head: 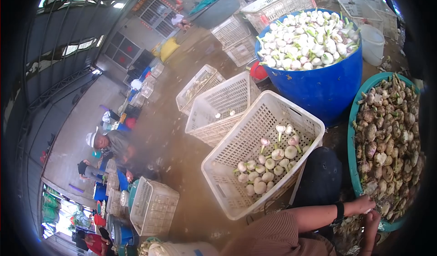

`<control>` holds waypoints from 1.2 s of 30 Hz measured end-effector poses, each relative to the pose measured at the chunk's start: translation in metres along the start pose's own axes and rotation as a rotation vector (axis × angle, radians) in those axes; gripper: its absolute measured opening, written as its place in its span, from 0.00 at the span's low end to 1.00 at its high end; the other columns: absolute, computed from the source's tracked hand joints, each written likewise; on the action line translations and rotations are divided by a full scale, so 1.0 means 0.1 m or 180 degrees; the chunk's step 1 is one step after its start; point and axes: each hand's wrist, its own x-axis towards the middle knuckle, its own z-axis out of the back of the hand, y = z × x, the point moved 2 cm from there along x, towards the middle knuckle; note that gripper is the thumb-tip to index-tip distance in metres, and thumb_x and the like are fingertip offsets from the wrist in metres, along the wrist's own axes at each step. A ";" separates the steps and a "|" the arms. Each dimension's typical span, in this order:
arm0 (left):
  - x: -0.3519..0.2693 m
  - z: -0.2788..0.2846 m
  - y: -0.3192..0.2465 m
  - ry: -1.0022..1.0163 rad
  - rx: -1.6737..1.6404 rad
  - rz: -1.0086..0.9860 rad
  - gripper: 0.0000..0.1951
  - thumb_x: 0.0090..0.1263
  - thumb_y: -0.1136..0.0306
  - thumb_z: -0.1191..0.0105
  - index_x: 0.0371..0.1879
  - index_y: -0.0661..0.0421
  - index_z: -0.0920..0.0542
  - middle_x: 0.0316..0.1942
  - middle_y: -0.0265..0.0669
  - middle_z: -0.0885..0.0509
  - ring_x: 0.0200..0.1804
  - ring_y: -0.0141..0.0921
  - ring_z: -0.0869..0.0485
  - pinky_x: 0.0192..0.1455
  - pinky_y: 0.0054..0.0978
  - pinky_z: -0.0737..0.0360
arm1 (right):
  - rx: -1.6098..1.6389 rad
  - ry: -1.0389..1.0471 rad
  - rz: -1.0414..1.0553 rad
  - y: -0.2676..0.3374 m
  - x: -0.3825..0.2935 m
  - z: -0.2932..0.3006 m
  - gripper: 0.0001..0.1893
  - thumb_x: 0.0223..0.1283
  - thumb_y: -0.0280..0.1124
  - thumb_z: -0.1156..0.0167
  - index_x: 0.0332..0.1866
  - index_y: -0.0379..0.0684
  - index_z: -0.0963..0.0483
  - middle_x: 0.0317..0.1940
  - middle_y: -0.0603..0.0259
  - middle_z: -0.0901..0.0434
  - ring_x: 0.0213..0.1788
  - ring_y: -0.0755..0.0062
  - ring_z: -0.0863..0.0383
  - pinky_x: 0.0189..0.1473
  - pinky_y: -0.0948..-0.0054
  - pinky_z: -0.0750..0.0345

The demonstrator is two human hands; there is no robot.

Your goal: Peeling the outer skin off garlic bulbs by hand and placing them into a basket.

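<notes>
My left hand, with a dark band on its wrist, is at the near edge of a green tub. Its fingers close on a small pale piece, apparently a garlic bulb, mostly hidden. Against it my right hand is curled; whether it grips a tool is hidden. Soil-stained garlic bulbs heap the tub beyond both hands. Left of my knee, a white plastic crate holds trimmed garlic bulbs with short stems.
A blue barrel heaped with cleaned garlic stands ahead. More crates line up beyond the near one, two bulbs in one. A white bucket is behind the barrel. At left, a person in a white hat sits among crates; others are farther off.
</notes>
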 end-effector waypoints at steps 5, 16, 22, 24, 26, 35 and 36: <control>-0.02 -0.05 -0.08 -0.0002 0.0151 -0.1017 0.20 0.62 0.59 0.56 0.44 0.64 0.27 0.27 0.43 0.21 0.31 0.36 0.22 0.36 0.31 0.27 | 0.2593 -0.0348 -0.1316 0.30 -0.10 -0.08 0.12 0.60 0.32 0.55 0.34 0.37 0.26 0.21 0.66 0.27 0.21 0.84 0.33 0.20 0.83 0.34; -0.24 0.22 -0.12 0.0466 -0.0256 -0.0021 0.20 0.69 0.58 0.56 0.48 0.64 0.30 0.36 0.35 0.21 0.42 0.26 0.24 0.46 0.25 0.29 | 0.0290 -0.0774 0.0693 0.60 -0.20 -0.20 0.06 0.55 0.22 0.48 0.37 0.31 0.28 0.26 0.59 0.23 0.30 0.70 0.28 0.33 0.73 0.31; -0.45 -0.01 -0.38 0.0820 0.0954 -0.0745 0.27 0.57 0.67 0.50 0.58 0.57 0.35 0.53 0.44 0.31 0.56 0.37 0.31 0.58 0.29 0.35 | 0.1335 -0.1124 -0.0921 0.19 -0.19 -0.02 0.06 0.53 0.24 0.50 0.29 0.34 0.26 0.21 0.65 0.25 0.25 0.78 0.28 0.25 0.76 0.31; -0.57 0.11 -0.45 0.0624 0.1457 -0.1718 0.31 0.51 0.71 0.47 0.59 0.55 0.35 0.57 0.47 0.34 0.61 0.45 0.38 0.64 0.36 0.41 | 0.1852 -0.0304 -0.1226 -0.04 -0.08 -0.08 0.08 0.55 0.26 0.53 0.33 0.40 0.26 0.26 0.66 0.24 0.25 0.77 0.25 0.22 0.76 0.30; -0.61 0.19 -0.57 0.0282 0.2216 -0.2066 0.28 0.48 0.74 0.47 0.55 0.55 0.30 0.63 0.49 0.39 0.66 0.46 0.43 0.66 0.38 0.43 | 0.3406 -0.0282 -0.1796 0.06 -0.08 -0.13 0.08 0.58 0.29 0.53 0.38 0.41 0.27 0.28 0.65 0.24 0.27 0.73 0.24 0.21 0.75 0.29; -0.42 0.30 -0.43 -0.0513 -0.2354 0.0351 0.08 0.66 0.71 0.49 0.41 0.58 0.24 0.39 0.35 0.19 0.38 0.29 0.19 0.40 0.25 0.21 | 0.2040 -0.0225 0.0144 0.39 -0.50 -0.05 0.09 0.60 0.31 0.48 0.43 0.39 0.31 0.36 0.67 0.26 0.43 0.80 0.28 0.47 0.76 0.31; -0.44 0.31 -0.46 -0.0521 -0.2857 0.0743 0.07 0.66 0.70 0.49 0.40 0.57 0.24 0.37 0.35 0.19 0.35 0.28 0.19 0.38 0.24 0.20 | 0.2052 -0.0248 0.0125 0.40 -0.56 0.00 0.09 0.60 0.31 0.48 0.43 0.39 0.31 0.36 0.67 0.26 0.43 0.80 0.28 0.47 0.76 0.31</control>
